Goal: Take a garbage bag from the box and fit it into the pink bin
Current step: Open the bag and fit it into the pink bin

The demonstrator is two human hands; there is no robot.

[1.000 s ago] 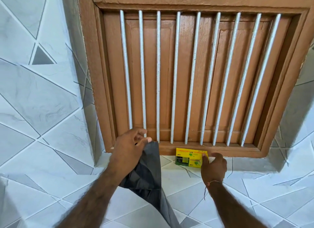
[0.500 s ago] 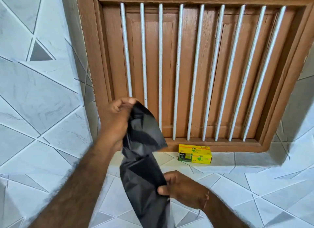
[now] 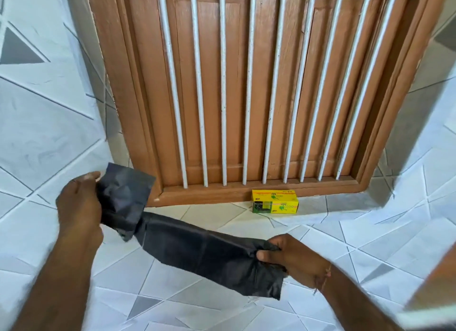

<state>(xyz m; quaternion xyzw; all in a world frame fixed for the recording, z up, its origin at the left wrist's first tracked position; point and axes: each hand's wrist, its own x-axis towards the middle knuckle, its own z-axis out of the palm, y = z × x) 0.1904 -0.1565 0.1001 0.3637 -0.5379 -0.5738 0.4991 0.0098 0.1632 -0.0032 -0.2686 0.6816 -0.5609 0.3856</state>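
A black garbage bag [image 3: 197,249], still folded into a long strip, stretches between my two hands above the tiled ledge. My left hand [image 3: 79,205] grips its upper left end, where a flap sticks up. My right hand [image 3: 293,259] pinches the lower right end. The yellow garbage bag box [image 3: 275,201] lies on the ledge against the bottom of the wooden window frame, behind and between my hands. The pink bin is not in view.
A brown wooden window frame [image 3: 246,190] with white vertical bars [image 3: 223,96] and shut shutters fills the top. White and grey tiled walls [image 3: 44,123] flank it, and a tiled ledge [image 3: 345,232] runs below. A blurred pale edge [image 3: 434,303] shows at the lower right.
My left hand dropped from in front of the bars down to ledge height. My right hand moved right, pulling the bag out into a near-horizontal strip. The box has not moved.
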